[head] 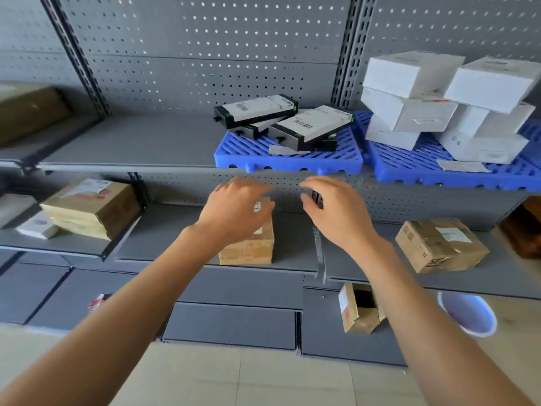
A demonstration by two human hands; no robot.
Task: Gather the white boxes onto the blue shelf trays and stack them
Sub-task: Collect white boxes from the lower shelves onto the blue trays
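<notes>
I see both hands held up in front of the grey shelves, just under the blue trays. My left hand [237,209] has its fingers loosely spread and bent a little. It holds nothing that I can see. It is in front of a brown box [251,244] on the lower shelf, and I cannot tell if it touches that box. My right hand [333,206] is beside it, a little apart. Its fingers and thumb curl round a small dark thing [317,199]. The thing is too small and blurry for me to tell what it is.

The white boxes [409,74] are on the right blue tray [409,168], up on the higher shelf. They sit in two messy piles side by side. Some boxes are tilted and do not line up.

The left blue tray [263,159] touches the right one. On it lie flat black and white boxes [254,108], piled crookedly on each other.

On the lower shelf there is a taped brown box [439,247] to the right and a stack of brown parcels [87,209] to the left. A light blue bucket [468,315] stands on the floor at the right.
</notes>
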